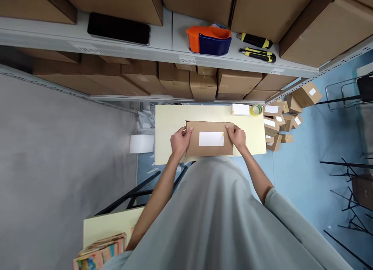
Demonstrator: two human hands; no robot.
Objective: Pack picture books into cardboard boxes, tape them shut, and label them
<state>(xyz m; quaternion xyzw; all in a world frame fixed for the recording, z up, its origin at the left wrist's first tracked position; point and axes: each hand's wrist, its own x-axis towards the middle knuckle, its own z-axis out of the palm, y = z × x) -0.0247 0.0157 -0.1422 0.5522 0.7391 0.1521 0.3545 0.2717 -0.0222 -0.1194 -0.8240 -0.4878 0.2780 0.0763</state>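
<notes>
A brown cardboard box (192,146) with a white label (211,139) on its upper face is held between my two hands, close to my body over the pale yellow table (167,124). My left hand (180,140) grips the box's left end, thumb on top and fingers curled behind the edge. At the right end, my right hand (236,137) holds it the same way. Behind the box, a stack of white labels (240,109) stands beside a roll of tape (256,109) at the table's far right.
Shelves with cardboard boxes (203,86) rise beyond the table. On the upper shelf lie a black phone (119,28), an orange and blue tape dispenser (209,40) and two utility knives (257,48). Labelled parcels (287,122) are piled right; a white roll (141,144) stands left.
</notes>
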